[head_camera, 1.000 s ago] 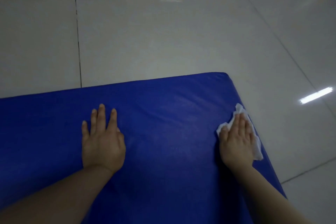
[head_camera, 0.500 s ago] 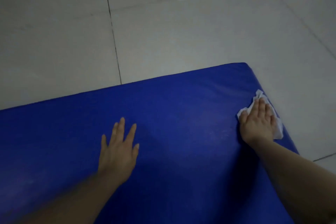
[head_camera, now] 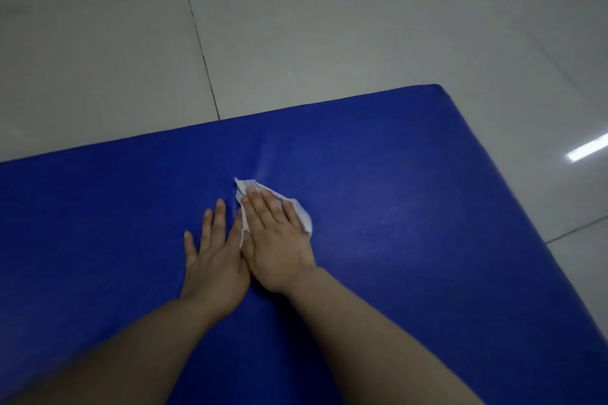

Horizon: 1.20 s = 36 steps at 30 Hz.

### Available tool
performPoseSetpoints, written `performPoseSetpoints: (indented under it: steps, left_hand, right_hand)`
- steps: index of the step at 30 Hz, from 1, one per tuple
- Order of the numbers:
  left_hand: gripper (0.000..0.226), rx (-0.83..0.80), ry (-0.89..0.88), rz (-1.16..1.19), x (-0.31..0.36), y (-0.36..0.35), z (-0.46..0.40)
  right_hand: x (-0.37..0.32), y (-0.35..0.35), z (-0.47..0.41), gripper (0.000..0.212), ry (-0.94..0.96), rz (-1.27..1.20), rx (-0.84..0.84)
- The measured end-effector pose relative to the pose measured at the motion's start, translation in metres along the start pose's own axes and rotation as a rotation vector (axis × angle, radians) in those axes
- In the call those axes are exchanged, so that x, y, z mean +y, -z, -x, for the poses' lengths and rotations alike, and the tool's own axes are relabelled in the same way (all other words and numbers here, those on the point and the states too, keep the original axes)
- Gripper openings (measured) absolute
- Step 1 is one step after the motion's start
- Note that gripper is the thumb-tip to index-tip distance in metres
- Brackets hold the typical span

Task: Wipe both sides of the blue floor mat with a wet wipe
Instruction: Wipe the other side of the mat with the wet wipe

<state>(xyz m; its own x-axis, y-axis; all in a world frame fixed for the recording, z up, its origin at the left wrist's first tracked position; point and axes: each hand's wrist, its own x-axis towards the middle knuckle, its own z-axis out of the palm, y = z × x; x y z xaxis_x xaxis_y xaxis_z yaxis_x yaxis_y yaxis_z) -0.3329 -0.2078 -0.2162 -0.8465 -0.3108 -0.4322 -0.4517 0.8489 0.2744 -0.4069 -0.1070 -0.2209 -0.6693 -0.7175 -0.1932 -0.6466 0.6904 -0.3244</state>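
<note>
1. Tiles of a pale glossy floor fill the far left and top, crossed by dark grout lines.
2. Blue floor mat lies flat on that floor, its far right corner rounded.
3. Left hand rests palm down on the mat, fingers straight and slightly spread, holding nothing.
4. Right hand, just beside and touching the left, presses flat with straight fingers on the white wet wipe, crumpled against the mat's middle.
5. Faint damp specks show on the mat to the right.

Glossy pale floor tiles, perhaps grey
</note>
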Motion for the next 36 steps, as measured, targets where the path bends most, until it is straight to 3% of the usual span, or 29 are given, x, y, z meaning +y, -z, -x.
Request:
performPoseSetpoints:
  steps: [2,4,6,9,12,15,17,19,21,23,25,27,29,32,34,36]
  left_hand:
    - [0.068,-0.085,-0.013,0.044,-0.002,0.007,0.0]
    - [0.072,-0.139,-0.011,0.05,-0.003,0.012,0.001]
    - [0.076,-0.173,-0.005,0.02,-0.001,0.015,-0.001]
    - [0.078,-0.198,-0.016,-0.004,0.002,0.019,-0.002]
    - [0.074,-0.141,-0.051,0.033,0.002,0.019,0.007]
    - [0.064,-0.01,-0.032,0.035,-0.002,0.013,0.035]
    - [0.063,0.017,0.027,-0.002,-0.001,0.005,0.058]
    - [0.066,-0.031,0.058,-0.021,0.001,-0.001,0.072]
    - [0.07,-0.095,0.063,-0.051,-0.001,-0.007,0.075]
    - [0.07,-0.121,0.052,-0.106,-0.005,-0.01,0.073]
    - [0.07,-0.118,0.06,-0.132,-0.007,-0.012,0.072]
    - [0.071,-0.121,0.065,-0.137,-0.004,-0.013,0.072]
    - [0.071,-0.132,0.051,-0.113,-0.004,-0.011,0.073]
    - [0.07,-0.129,0.048,-0.08,-0.004,-0.009,0.074]
    - [0.072,-0.14,0.059,-0.079,-0.003,-0.008,0.073]
    - [0.075,-0.172,0.047,-0.073,-0.004,-0.003,0.073]
  right_hand:
    - [0.033,0.014,0.012,0.066,-0.035,0.069,0.1]
    - [0.1,0.028,0.035,0.07,-0.305,0.125,0.219]
    - [0.156,0.043,0.066,0.069,-0.61,0.085,0.165]
    - [0.149,0.045,0.07,0.061,-0.858,0.011,0.168]
    - [0.071,0.023,0.04,0.061,-0.536,0.073,0.295]
    - [-0.011,-0.011,0.045,0.064,0.0,0.063,-0.016]
    - [-0.007,-0.011,0.049,0.063,0.134,0.071,-0.025]
    - [0.029,0.004,0.049,0.059,0.032,0.077,0.154]
    - [0.09,0.021,0.059,0.056,-0.27,0.059,0.289]
    - [0.14,0.037,0.08,0.06,-0.591,0.045,0.245]
    - [0.149,0.033,0.082,0.061,-0.78,0.028,0.163]
    - [0.117,0.018,0.071,0.062,-0.657,0.113,0.209]
    - [0.061,0.005,0.059,0.065,-0.342,0.134,0.215]
    - [-0.011,-0.011,0.068,0.065,0.173,0.095,-0.056]
    - [0.003,0.001,0.07,0.061,0.249,0.051,-0.001]
    - [0.052,0.015,0.073,0.058,0.067,0.031,0.17]
